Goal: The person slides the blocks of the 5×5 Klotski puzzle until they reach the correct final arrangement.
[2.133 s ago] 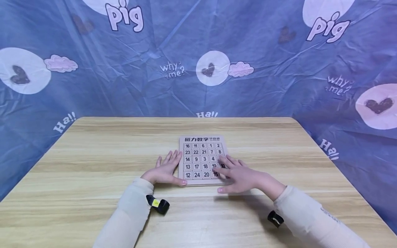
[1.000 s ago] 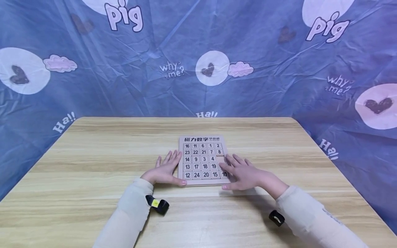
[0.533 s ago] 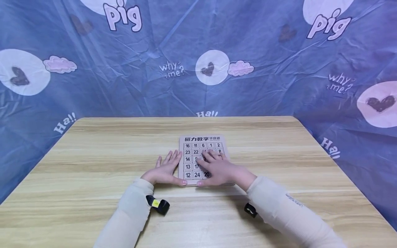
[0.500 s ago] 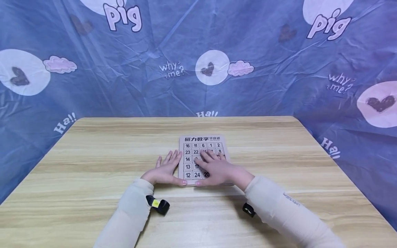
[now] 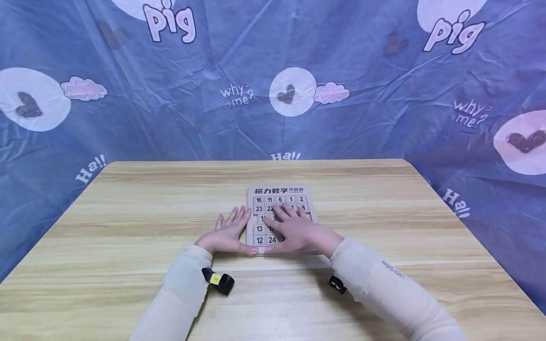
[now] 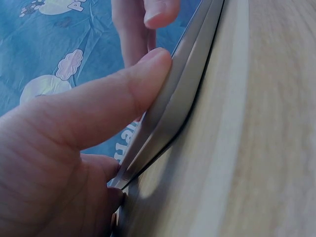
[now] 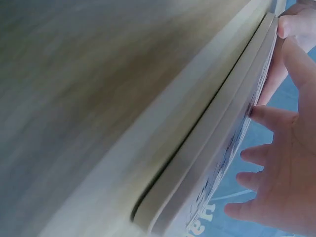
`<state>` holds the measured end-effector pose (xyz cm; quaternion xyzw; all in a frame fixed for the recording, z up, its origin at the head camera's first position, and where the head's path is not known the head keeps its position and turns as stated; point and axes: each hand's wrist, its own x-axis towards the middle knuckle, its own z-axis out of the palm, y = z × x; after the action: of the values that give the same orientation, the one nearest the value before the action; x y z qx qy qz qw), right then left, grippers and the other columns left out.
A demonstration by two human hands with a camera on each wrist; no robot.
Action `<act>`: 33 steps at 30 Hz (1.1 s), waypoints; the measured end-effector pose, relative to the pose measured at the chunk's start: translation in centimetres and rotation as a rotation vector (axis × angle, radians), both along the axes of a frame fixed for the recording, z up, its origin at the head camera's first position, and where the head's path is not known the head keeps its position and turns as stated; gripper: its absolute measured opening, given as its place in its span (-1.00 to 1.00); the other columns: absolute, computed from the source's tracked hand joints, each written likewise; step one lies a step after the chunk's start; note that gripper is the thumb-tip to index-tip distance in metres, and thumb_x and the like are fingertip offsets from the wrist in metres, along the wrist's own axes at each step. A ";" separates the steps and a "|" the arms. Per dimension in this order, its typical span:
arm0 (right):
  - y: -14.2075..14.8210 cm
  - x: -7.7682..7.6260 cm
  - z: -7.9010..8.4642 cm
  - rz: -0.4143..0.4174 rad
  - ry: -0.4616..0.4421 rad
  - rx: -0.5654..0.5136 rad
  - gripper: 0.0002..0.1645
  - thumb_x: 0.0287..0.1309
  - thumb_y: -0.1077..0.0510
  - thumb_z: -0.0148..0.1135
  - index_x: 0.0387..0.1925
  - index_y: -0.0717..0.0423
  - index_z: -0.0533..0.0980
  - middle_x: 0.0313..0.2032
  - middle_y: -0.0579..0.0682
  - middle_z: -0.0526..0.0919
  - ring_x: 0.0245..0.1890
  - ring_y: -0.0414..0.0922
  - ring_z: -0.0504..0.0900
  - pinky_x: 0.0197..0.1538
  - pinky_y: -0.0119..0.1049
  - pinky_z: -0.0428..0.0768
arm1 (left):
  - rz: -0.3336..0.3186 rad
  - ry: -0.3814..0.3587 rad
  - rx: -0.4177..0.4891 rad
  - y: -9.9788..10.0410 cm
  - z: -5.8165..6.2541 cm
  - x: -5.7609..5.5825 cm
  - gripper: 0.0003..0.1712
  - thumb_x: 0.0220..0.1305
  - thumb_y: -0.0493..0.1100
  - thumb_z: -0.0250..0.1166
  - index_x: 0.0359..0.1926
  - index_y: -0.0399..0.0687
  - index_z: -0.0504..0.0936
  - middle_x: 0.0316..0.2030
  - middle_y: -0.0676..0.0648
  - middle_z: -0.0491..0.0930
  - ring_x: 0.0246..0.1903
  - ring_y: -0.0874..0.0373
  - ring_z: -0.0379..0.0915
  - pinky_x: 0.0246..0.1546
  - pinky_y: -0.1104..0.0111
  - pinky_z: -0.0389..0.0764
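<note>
A number sliding puzzle [image 5: 279, 191] lies on the table, its printed title strip at the far side. My left hand [image 5: 228, 235] steadies its left side: the thumb [image 6: 143, 81] presses on the rim near the front corner, and the straight fingers lie along the left edge. My right hand [image 5: 295, 233] is spread over the tiles, index fingertip on the 14 tile [image 5: 261, 219] in the third row. That row sits shifted right, with a narrow gap at its left end. Most right-hand tiles are hidden beneath this hand. In the right wrist view, that fingertip touches the puzzle's face.
The wooden table [image 5: 128, 208] extends around the puzzle on all sides. A blue printed curtain [image 5: 179, 113] hangs behind it and along both sides. Each sleeved forearm carries a small black wrist camera, the left one [image 5: 223, 283] having a yellow label.
The 10 tile went down to the bottom row, leaving a space under the 8. My right hand then moved left, and the third row slid right. The left hand stayed in place.
</note>
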<state>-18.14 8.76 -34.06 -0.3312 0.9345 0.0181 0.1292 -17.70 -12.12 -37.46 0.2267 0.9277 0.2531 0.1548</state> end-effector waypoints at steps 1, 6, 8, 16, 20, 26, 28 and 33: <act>0.2 0.0 0.0 -0.004 -0.004 0.001 0.01 -0.19 -0.56 -0.21 0.29 -0.19 0.00 0.29 0.13 -0.21 0.24 0.13 -0.27 0.12 0.18 -0.18 | -0.001 0.002 0.002 0.0 0.0 0.0 0.30 -0.27 0.33 0.27 0.31 -0.09 -0.31 0.29 -0.17 -0.39 0.23 -0.01 -0.61 0.08 -0.01 -0.57; 1.0 -0.1 0.0 -0.016 -0.004 0.016 0.02 -0.19 -0.56 -0.21 0.28 -0.19 0.00 0.29 0.11 -0.21 0.24 0.12 -0.27 0.12 0.19 -0.20 | 0.000 0.000 0.014 0.0 0.1 0.0 0.31 -0.27 0.32 0.28 0.31 -0.10 -0.30 0.29 -0.18 -0.38 0.23 -0.02 -0.61 0.07 -0.01 -0.58; 1.3 -0.2 -0.1 -0.017 -0.001 0.024 0.01 -0.19 -0.56 -0.22 0.29 -0.20 -0.02 0.29 0.11 -0.21 0.24 0.12 -0.27 0.13 0.18 -0.21 | 0.001 -0.002 0.014 0.0 0.1 0.0 0.31 -0.27 0.32 0.28 0.31 -0.10 -0.31 0.29 -0.18 -0.38 0.23 -0.01 -0.61 0.07 -0.01 -0.58; 1.7 0.4 0.2 -0.001 -0.039 -0.013 -0.02 -0.12 -0.51 -0.20 0.29 -0.14 0.00 0.29 0.14 -0.20 0.24 0.14 -0.27 0.12 0.20 -0.17 | 0.003 -0.019 0.011 0.1 0.1 0.1 0.31 -0.28 0.33 0.28 0.31 -0.10 -0.31 0.28 -0.17 -0.40 0.23 0.00 -0.61 0.07 0.00 -0.59; 1.5 1.5 0.5 0.055 -0.080 -0.058 -0.06 -0.09 -0.48 -0.18 0.28 -0.12 0.04 0.28 0.16 -0.19 0.24 0.16 -0.25 0.10 0.22 -0.15 | -0.003 -0.022 0.016 0.1 0.1 0.2 0.31 -0.27 0.32 0.28 0.31 -0.12 -0.31 0.28 -0.18 -0.42 0.23 -0.01 -0.62 0.06 0.00 -0.60; 1.2 3.1 0.6 0.134 -0.113 -0.061 -0.07 -0.11 -0.48 -0.16 0.28 -0.19 0.03 0.29 0.15 -0.22 0.24 0.15 -0.28 0.11 0.21 -0.21 | -0.007 0.005 0.005 0.0 0.1 0.2 0.30 -0.26 0.34 0.26 0.31 -0.12 -0.30 0.28 -0.19 -0.40 0.23 -0.03 -0.60 0.07 -0.02 -0.57; 1.1 3.3 0.6 0.137 -0.111 -0.056 -0.08 -0.11 -0.48 -0.15 0.28 -0.20 0.04 0.29 0.14 -0.22 0.24 0.14 -0.28 0.11 0.20 -0.21 | -0.008 0.011 -0.001 0.0 0.2 0.2 0.30 -0.26 0.34 0.25 0.31 -0.12 -0.30 0.28 -0.19 -0.39 0.23 -0.03 -0.60 0.07 -0.02 -0.57; 0.8 3.3 0.7 0.131 -0.077 -0.040 -0.10 -0.10 -0.47 -0.14 0.27 -0.20 0.06 0.29 0.14 -0.21 0.24 0.15 -0.28 0.10 0.22 -0.21 | -0.007 0.007 -0.002 0.0 0.2 0.1 0.29 -0.25 0.34 0.25 0.31 -0.12 -0.31 0.28 -0.19 -0.39 0.23 -0.03 -0.60 0.07 -0.02 -0.57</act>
<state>-14.84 9.55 -33.39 -0.3946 0.9054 -0.0050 0.1567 -17.59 -12.12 -37.25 0.2306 0.9277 0.2508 0.1527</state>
